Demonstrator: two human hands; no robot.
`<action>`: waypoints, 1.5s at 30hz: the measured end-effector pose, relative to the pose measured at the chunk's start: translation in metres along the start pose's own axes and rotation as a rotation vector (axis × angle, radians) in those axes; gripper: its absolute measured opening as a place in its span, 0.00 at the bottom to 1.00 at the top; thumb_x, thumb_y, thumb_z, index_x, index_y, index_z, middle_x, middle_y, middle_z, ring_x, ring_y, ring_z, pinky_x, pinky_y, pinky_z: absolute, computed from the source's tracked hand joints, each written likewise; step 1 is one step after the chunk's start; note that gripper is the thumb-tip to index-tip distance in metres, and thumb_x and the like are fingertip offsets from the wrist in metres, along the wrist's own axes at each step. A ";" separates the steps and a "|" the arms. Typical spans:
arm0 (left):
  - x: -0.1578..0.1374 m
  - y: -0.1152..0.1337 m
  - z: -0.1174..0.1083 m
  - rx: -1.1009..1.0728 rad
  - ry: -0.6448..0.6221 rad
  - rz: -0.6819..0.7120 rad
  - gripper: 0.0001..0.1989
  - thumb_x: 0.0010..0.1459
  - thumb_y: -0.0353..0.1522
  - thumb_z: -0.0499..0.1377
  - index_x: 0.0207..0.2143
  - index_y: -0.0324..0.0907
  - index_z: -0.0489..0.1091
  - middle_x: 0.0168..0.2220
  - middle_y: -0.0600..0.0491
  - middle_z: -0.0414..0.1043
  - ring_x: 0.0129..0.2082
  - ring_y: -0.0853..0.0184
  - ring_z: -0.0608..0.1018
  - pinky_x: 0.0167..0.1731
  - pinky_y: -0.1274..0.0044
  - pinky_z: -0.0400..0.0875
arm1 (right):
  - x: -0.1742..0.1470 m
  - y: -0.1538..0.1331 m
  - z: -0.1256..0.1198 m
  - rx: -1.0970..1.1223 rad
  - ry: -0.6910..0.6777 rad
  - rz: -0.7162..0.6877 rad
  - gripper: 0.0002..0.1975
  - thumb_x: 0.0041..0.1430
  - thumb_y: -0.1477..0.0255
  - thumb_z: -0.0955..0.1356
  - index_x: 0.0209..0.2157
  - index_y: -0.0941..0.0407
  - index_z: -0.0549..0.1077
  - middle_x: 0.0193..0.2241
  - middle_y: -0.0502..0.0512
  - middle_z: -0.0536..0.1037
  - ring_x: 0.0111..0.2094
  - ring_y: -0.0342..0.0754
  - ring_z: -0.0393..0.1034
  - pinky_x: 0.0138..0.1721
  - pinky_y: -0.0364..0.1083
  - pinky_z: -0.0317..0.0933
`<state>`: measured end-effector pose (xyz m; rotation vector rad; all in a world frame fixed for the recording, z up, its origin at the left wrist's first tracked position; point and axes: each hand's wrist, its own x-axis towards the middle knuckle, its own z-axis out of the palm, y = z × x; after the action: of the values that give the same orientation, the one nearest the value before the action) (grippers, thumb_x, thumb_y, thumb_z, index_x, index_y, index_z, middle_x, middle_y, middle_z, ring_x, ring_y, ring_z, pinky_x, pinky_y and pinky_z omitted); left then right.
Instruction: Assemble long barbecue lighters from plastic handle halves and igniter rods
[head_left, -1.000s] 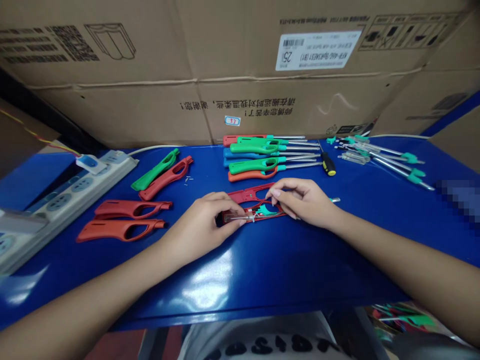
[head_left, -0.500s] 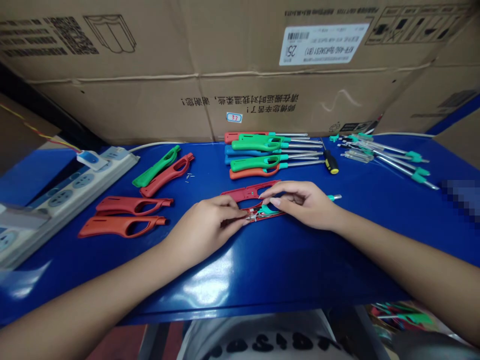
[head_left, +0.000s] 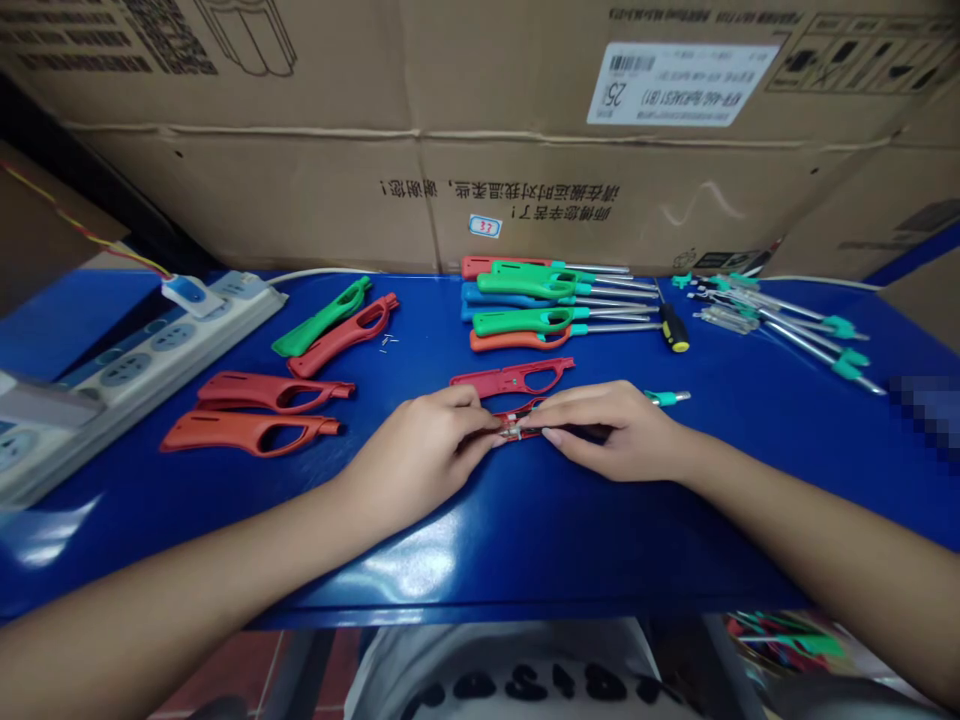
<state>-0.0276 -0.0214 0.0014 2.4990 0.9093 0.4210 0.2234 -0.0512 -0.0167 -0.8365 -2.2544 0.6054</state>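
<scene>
In the middle of the blue table lies an opened red lighter casing half [head_left: 532, 408] with small parts inside it. My left hand [head_left: 431, 440] pinches the casing's left end, close to a clear and metal piece [head_left: 513, 432]. Over the casing's right part is my right hand [head_left: 619, 435], fingers pressed together on it; what lies under them is hidden. A metal tube with a teal collar [head_left: 666, 398] sticks out past my right hand. Just behind, the other red casing half [head_left: 514, 380] lies with its inner side up.
Assembled lighters [head_left: 525, 322] are lined up at the back beside a screwdriver [head_left: 673, 328]. Tubes with teal parts [head_left: 806, 325] lie right; casings [head_left: 255, 432] and tiny screws [head_left: 387, 343] left. A power strip [head_left: 142, 375] runs along the left; a cardboard box [head_left: 337, 160] stands behind.
My right fingers have come down and closed over the casing, covering the teal trigger seen before. My left hand keeps its pinch. The whole view has shifted slightly.
</scene>
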 end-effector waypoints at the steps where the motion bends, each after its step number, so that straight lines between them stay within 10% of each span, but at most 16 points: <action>1: 0.000 0.000 0.000 -0.001 0.006 -0.002 0.08 0.65 0.30 0.60 0.44 0.42 0.79 0.37 0.51 0.76 0.37 0.64 0.79 0.38 0.74 0.73 | 0.000 0.000 0.000 -0.002 0.003 0.001 0.15 0.63 0.78 0.67 0.49 0.55 0.79 0.44 0.54 0.84 0.45 0.44 0.79 0.48 0.40 0.71; 45: 0.008 -0.007 -0.008 -0.251 -0.062 -0.111 0.03 0.60 0.29 0.63 0.33 0.40 0.77 0.32 0.54 0.78 0.23 0.73 0.73 0.27 0.80 0.69 | -0.003 0.000 0.001 -0.020 -0.065 -0.126 0.23 0.61 0.79 0.66 0.56 0.54 0.75 0.50 0.56 0.81 0.51 0.47 0.77 0.53 0.45 0.71</action>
<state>-0.0288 -0.0091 0.0056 2.2113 0.9067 0.3928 0.2243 -0.0534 -0.0192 -0.6876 -2.3546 0.5596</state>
